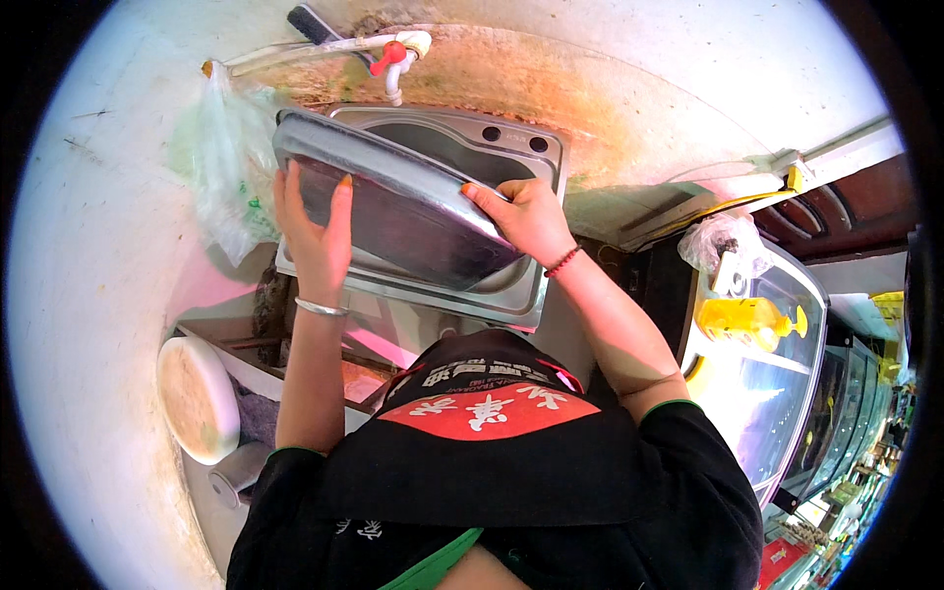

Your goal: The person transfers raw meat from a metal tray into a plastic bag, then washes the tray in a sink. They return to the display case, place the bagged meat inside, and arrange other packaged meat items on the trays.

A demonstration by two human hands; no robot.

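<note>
Both hands hold a big metal tray (pixel 393 202) tilted over the sink (pixel 511 147). The left hand (pixel 315 236) grips its near edge; the right hand (pixel 526 216) clamps its right end. Tilting keeps it above the basin. The tray hides most of the sink. The tap (pixel 393 59) sits behind.

tap w/ red handle (pixel 393 56) | plastic bag (pixel 221 157) | yellow soap btl (pixel 749 322)

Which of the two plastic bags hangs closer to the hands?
The greenish plastic bag on the wall left of the sink, right beside the left hand gripping the metal tray. The clear bag sits far right, near the yellow bottle.
</note>
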